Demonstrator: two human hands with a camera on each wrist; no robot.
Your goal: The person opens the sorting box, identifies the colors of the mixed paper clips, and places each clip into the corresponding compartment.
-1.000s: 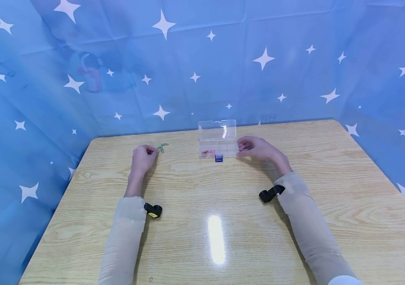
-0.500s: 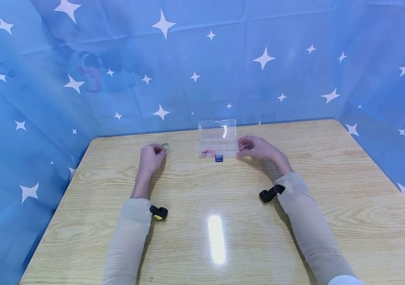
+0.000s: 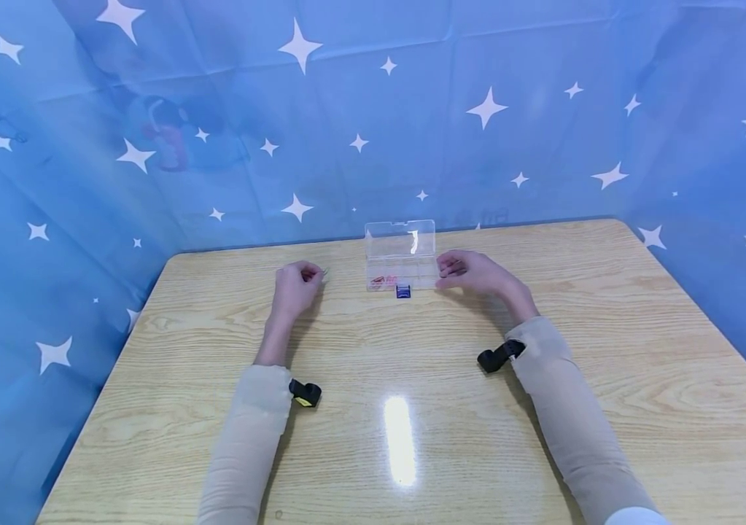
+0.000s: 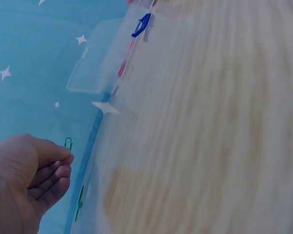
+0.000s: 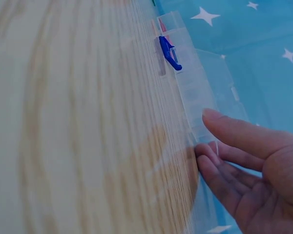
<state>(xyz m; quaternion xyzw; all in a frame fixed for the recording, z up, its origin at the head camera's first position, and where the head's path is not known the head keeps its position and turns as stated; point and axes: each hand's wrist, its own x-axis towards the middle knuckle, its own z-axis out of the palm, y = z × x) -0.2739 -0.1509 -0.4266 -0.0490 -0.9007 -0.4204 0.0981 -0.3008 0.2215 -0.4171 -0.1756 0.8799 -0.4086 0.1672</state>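
Note:
My left hand (image 3: pixel 297 288) pinches a green paper clip (image 4: pixel 68 143) between thumb and finger, held above the table left of a clear plastic box. More green clips (image 4: pixel 80 202) lie on the table below that hand, hidden in the head view. The box (image 3: pixel 420 271) stands with its lid (image 3: pixel 391 239) raised and a blue latch (image 3: pixel 402 292) at its front. Red clips (image 3: pixel 378 281) and pink clips (image 3: pixel 391 279) lie in its left compartments. My right hand (image 3: pixel 480 275) holds the box's right end, thumb and fingertips against it.
The wooden table (image 3: pixel 346 364) reaches back to a blue curtain (image 3: pixel 373 102) with white stars, close behind the box. A black wrist camera (image 3: pixel 305 394) sits on the left sleeve, and another black camera (image 3: pixel 497 357) on the right.
My left hand has moved to the right toward the box with the green paper clip. The green clips on the table have gone out of sight behind it. The right hand stays at the box.

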